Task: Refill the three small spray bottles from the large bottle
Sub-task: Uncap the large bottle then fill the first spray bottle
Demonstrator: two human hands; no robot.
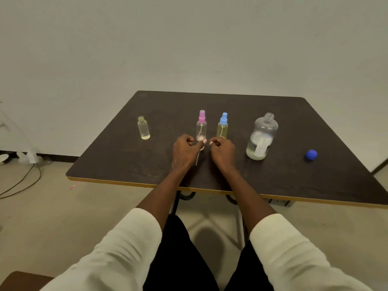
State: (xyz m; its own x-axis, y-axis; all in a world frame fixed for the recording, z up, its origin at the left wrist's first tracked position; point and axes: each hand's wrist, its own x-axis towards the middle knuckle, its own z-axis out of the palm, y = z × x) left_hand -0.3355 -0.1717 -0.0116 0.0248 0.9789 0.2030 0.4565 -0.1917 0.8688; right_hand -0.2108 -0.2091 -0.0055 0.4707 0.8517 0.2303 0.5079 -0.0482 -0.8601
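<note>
Left hand (185,151) pinched a pink spray head (202,146) with dip tube; right hand (221,151) curled, contents unclear. Large bottle (261,136) uncapped.

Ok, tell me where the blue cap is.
The blue cap lies on the table at the far right of the head view, right of the open large bottle, apart from it.

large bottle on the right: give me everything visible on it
The large bottle is clear, looks like plastic or glass, round-shouldered with a threaded neck. It stands upright and uncapped on the dark table, right of the blue-topped spray bottle. Pale liquid fills roughly its lower third. A white label runs down its front, partly peeling. Nothing touches it but the table; neither hand is on it. A blue cap lies further right.
</note>
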